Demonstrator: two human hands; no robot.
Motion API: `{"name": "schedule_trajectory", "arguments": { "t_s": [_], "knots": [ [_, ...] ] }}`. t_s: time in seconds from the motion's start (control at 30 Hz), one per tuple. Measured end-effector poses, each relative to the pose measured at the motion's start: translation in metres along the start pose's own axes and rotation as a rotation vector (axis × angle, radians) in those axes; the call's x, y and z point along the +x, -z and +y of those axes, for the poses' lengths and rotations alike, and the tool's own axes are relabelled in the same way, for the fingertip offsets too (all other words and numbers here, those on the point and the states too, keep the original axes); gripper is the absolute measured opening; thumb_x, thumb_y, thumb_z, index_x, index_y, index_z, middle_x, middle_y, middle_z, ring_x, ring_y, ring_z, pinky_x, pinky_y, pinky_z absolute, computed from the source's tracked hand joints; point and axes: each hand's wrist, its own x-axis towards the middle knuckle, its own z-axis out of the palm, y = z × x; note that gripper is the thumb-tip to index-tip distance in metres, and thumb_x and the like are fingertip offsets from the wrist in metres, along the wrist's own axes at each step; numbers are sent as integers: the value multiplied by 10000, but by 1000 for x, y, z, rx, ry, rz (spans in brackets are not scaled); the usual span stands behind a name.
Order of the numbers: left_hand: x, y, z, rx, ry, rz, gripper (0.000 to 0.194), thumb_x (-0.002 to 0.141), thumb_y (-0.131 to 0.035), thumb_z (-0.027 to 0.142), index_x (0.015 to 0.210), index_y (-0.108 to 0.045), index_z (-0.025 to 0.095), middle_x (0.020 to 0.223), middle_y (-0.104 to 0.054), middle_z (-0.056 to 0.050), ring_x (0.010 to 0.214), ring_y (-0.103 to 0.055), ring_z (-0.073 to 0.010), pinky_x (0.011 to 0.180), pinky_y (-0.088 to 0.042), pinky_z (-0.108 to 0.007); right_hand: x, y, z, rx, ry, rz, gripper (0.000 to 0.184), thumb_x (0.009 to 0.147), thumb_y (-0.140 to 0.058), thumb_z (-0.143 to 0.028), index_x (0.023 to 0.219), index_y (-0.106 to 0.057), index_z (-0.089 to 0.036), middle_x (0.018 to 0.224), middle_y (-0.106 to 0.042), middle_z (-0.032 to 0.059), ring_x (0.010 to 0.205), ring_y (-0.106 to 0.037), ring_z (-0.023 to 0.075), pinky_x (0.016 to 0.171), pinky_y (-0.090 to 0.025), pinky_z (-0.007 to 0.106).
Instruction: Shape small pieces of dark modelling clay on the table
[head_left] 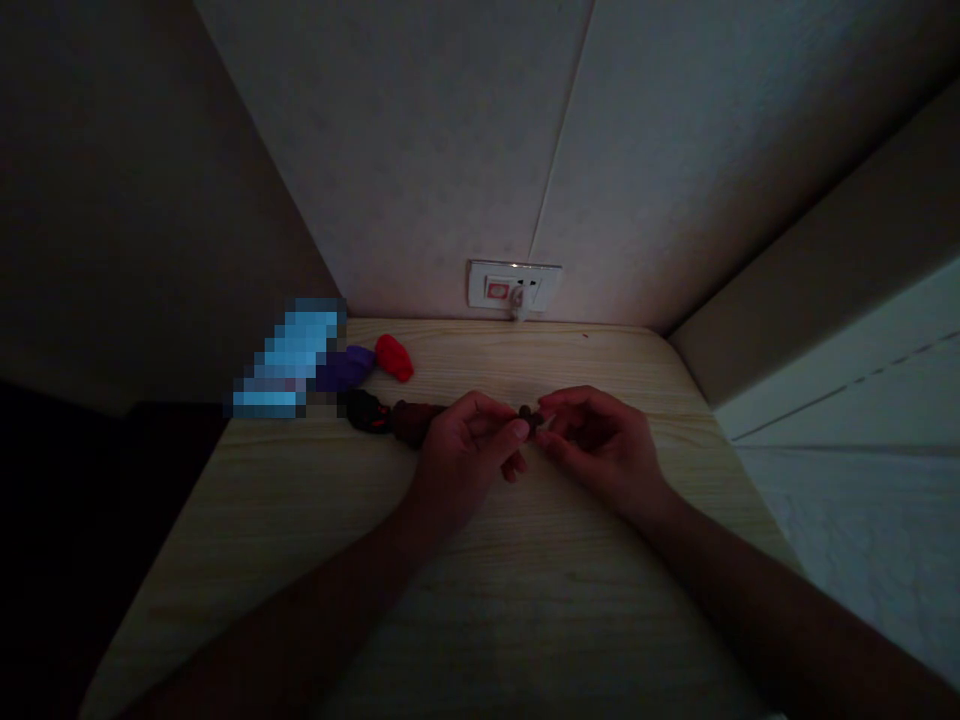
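My left hand (469, 445) pinches a small dark brown piece of what looks like modelling clay (529, 416), with rounded lobes, between thumb and fingertips. Close against its right side is my right hand (604, 440), thumb and fingers drawn together around a small pale sliver (546, 425) that is too dim to identify. Behind my left hand lies a larger brown lump (411, 422), partly hidden by the fingers. Beside that is a black lump (366, 411) with red marks. Farther back are a purple lump (349, 368) and a bright red lump (394, 357).
Everything rests on a light wooden tabletop (495, 580) with rounded corners, set against a wall. A blurred-out bright blue rectangle (292, 350) is at the left edge. A wall socket (514, 287) with a plug sits low behind the table. A pale panel rises on the right.
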Motion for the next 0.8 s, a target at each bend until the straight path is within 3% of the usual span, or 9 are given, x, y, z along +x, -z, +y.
{"name": "schedule_trajectory", "arguments": {
  "t_s": [0.13,0.33,0.6,0.8],
  "knots": [
    [0,-1,2,7,18,-7,300,770,-825,325,826,-576,169,624,-701,14,478,-620,-106,479,-495,-223,1,-2,2,24,-11,10,462,682,-954,-306,1077,-722,-251,937,-765,32,602,-621,117,531,-527,246],
    [0,0,1,5,22,-38,308,774,-820,352,807,-574,171,643,-702,0,512,-636,-122,500,-500,-237,2,-3,0,72,-52,16,443,677,-958,-297,1044,-719,-231,854,-750,20,602,-609,109,547,-525,230],
    [1,2,-3,8,-6,-40,265,765,-816,300,892,-651,136,711,-698,0,550,-606,-101,524,-494,-232,4,-1,0,184,-98,-10,486,634,-970,-221,1041,-704,-221,916,-770,25,635,-622,98,598,-534,216],
    [2,2,-3,23,-14,-39,256,802,-794,323,892,-657,126,669,-688,1,542,-602,-104,517,-486,-229,5,-1,4,103,-199,-12,329,666,-950,-293,934,-779,-209,656,-682,-18,556,-545,103,511,-426,222]
  ]
}}
